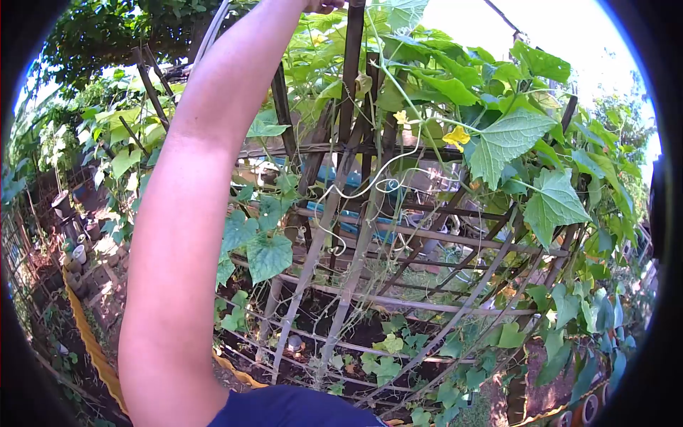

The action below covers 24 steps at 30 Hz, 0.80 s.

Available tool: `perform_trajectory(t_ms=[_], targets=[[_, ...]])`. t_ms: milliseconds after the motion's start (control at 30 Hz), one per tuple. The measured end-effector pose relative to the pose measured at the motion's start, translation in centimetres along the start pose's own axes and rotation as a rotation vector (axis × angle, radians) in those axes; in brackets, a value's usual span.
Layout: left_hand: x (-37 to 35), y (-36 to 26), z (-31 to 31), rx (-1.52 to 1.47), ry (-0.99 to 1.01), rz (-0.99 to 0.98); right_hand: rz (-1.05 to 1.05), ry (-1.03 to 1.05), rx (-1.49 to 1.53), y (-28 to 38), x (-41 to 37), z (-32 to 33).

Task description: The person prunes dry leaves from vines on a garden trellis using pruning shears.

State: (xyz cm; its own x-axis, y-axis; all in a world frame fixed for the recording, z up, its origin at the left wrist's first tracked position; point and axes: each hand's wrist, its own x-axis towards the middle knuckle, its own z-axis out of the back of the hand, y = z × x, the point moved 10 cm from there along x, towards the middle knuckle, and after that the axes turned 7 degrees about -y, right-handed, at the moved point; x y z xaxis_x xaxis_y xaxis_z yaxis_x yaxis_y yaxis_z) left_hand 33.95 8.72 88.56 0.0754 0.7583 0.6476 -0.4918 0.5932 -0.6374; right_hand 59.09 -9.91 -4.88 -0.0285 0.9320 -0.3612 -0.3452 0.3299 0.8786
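My left arm reaches up across the view, so that only a sliver of my left hand (326, 6) shows at the top edge. Its visible fingers look curled, beside the top of a dark wooden post (352, 64); whatever they hold is cut off. A climbing vine with broad green leaves (509, 146) covers the trellis (427, 233) of sticks and bamboo. Close to the post hang a yellow flower (456, 137) and a pale curling tendril (356, 193). My right hand is out of view.
Crossed poles and slats stand right in front of me. A yellow wavy edging (84, 334) runs along the ground at left, near several pots, one of them white (80, 254). More pots (587, 409) stand at lower right. Something blue (366, 226) lies behind the trellis.
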Motion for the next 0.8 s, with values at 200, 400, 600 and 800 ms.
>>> perform_trajectory(t_ms=[200,400,600,800], targets=[[0.5,5.5,-2.1,-0.111,0.050,0.094,-0.026,-0.041,0.026,-0.5,-0.7,-0.6],[-0.7,9.9,-2.1,-0.132,-0.002,0.185,-0.048,-0.044,0.037,-1.4,-1.3,-0.5],[-4.8,12.1,-2.4,-0.174,-0.074,0.217,-0.057,-0.019,0.024,-3.1,-1.1,0.6],[-4.2,14.3,-3.4,-0.257,-0.033,0.327,-0.067,0.011,0.006,-4.1,-0.8,2.3]])
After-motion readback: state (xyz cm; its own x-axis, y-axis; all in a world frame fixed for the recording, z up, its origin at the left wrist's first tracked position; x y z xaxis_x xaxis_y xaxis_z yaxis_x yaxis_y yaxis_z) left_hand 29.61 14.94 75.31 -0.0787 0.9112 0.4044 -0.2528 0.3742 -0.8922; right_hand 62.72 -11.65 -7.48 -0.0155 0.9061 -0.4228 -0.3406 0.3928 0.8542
